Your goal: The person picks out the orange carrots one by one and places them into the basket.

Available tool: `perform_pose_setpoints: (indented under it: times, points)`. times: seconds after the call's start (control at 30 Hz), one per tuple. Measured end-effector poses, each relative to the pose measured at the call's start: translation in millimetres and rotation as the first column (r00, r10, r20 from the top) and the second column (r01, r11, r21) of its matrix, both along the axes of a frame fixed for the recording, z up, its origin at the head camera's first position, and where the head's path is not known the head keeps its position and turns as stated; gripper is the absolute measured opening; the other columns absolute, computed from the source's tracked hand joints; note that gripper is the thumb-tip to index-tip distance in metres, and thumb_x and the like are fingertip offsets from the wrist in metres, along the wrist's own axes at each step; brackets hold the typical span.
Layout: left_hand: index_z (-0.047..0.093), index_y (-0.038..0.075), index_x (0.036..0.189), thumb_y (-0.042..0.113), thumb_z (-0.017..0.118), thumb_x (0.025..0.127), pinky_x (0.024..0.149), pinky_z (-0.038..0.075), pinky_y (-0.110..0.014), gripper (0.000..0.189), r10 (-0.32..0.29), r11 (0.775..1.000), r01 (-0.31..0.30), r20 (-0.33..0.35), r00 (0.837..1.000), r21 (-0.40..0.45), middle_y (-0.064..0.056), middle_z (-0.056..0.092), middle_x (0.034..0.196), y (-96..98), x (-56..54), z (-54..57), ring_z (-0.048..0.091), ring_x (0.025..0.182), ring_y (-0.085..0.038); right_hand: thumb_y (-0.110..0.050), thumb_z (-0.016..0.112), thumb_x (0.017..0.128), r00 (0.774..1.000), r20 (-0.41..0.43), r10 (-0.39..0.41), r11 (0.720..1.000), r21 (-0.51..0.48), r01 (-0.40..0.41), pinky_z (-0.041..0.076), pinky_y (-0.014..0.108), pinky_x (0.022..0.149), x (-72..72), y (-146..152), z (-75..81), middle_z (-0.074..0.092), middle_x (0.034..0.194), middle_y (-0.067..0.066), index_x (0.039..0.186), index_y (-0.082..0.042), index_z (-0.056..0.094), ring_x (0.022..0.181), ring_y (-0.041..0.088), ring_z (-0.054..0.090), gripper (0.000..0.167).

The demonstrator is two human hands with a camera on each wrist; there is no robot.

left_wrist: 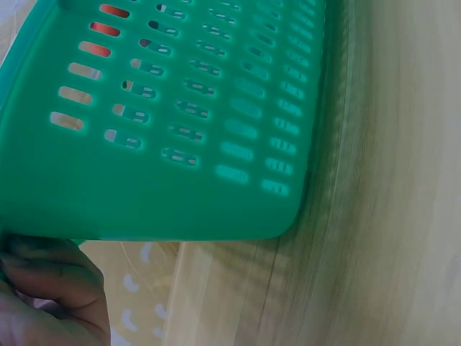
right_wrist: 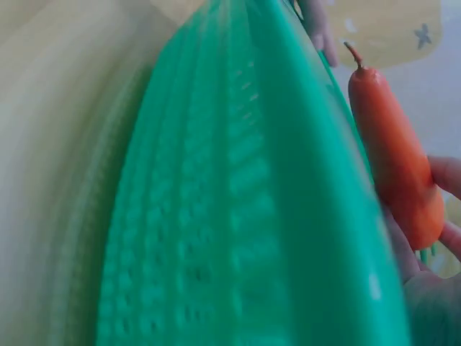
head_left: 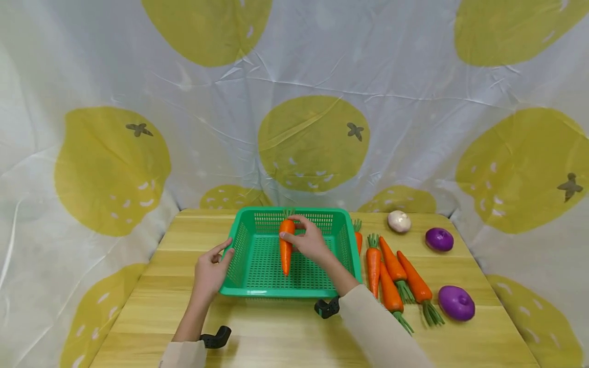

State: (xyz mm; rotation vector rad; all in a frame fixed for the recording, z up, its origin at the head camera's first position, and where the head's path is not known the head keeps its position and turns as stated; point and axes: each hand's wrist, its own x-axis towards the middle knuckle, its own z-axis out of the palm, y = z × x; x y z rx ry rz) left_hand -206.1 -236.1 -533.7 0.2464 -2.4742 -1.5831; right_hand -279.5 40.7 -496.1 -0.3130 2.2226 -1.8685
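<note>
so, right hand (head_left: 311,241) has its fingers pinched round an orange carrot (head_left: 286,253), held over the green basket (head_left: 285,292) on the counter (head_left: 262,327), left hand (head_left: 209,268) gripping the basket's left rim, more carrots (head_left: 416,280) just right of it, two purple vegetables (head_left: 456,302) beyond them.

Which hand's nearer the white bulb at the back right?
Right. The right hand grips a carrot over the green basket, left of the white bulb; the left hand is farther off, at the basket's left rim.
</note>
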Motion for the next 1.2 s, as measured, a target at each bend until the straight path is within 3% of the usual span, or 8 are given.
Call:
perform_pose_setpoints:
  times: [0.23,0.4,0.57,0.77,0.9,1.2]
  points:
    - [0.067,0.029,0.140,0.031,0.067,0.102,0.040,0.025,-0.022,0.037,0.013,1.000,-0.013,0.005,1.000,0.017,0.001,0.043,0.060,3.4,-0.9,-1.5,0.029,0.042,-0.009,-0.024,0.078,0.094,0.999,0.021,-0.025,1.000,0.009,0.025,0.062,0.054,0.082,1.0,-21.7,-9.3,0.057,0.138,0.017,0.150,-0.016,0.050,0.091,0.024,0.070,0.064]
    - [0.065,0.026,0.142,0.033,0.066,0.103,0.039,0.026,-0.022,0.040,-0.011,0.999,0.011,0.001,1.000,0.032,0.002,0.043,0.059,6.8,-1.9,-2.5,0.028,0.040,-0.007,-0.022,0.079,0.093,0.999,0.002,-0.051,0.999,0.012,0.051,0.063,0.052,0.077,-1.7,-34.1,-20.8,0.059,0.134,0.016,0.148,-0.016,0.052,0.088,0.023,0.070,0.062]
    - [0.066,0.030,0.140,0.034,0.066,0.102,0.039,0.025,-0.020,0.038,0.011,0.999,-0.012,0.003,1.000,0.039,0.003,0.042,0.061,4.5,-2.4,-3.1,0.027,0.041,-0.007,-0.021,0.080,0.092,0.995,-0.010,-0.097,0.995,-0.002,0.097,0.063,0.051,0.073,-2.0,-50.1,-23.6,0.058,0.134,0.016,0.146,-0.015,0.054,0.086,0.021,0.069,0.060]
    - [0.065,0.029,0.141,0.030,0.066,0.103,0.039,0.026,-0.021,0.039,0.009,0.999,-0.009,0.003,1.000,0.037,0.001,0.044,0.060,0.2,-1.0,-1.8,0.028,0.041,-0.008,-0.018,0.081,0.091,0.990,-0.068,-0.125,0.990,0.060,0.129,0.062,0.035,0.063,1.5,-67.7,-26.2,0.059,0.133,0.016,0.141,-0.015,0.055,0.082,0.019,0.069,0.057]
    - [0.065,0.029,0.142,0.029,0.067,0.102,0.039,0.027,-0.022,0.039,0.009,0.997,-0.010,0.012,1.000,0.074,0.002,0.042,0.059,-1.1,0.5,-1.0,0.029,0.041,-0.009,-0.021,0.081,0.092,0.990,-0.107,-0.097,0.986,0.122,0.110,0.058,0.026,0.058,3.9,-78.7,-29.4,0.058,0.135,0.015,0.141,-0.014,0.053,0.082,0.017,0.068,0.057]
    - [0.066,0.030,0.140,0.031,0.068,0.102,0.040,0.027,-0.022,0.039,0.004,0.996,-0.004,0.002,1.000,0.085,0.003,0.039,0.059,0.8,-1.2,-2.2,0.029,0.042,-0.009,-0.023,0.082,0.091,0.995,-0.098,-0.031,0.986,0.159,0.047,0.058,0.029,0.062,3.9,-90.1,-34.2,0.057,0.131,0.019,0.142,-0.009,0.052,0.078,0.017,0.066,0.061]
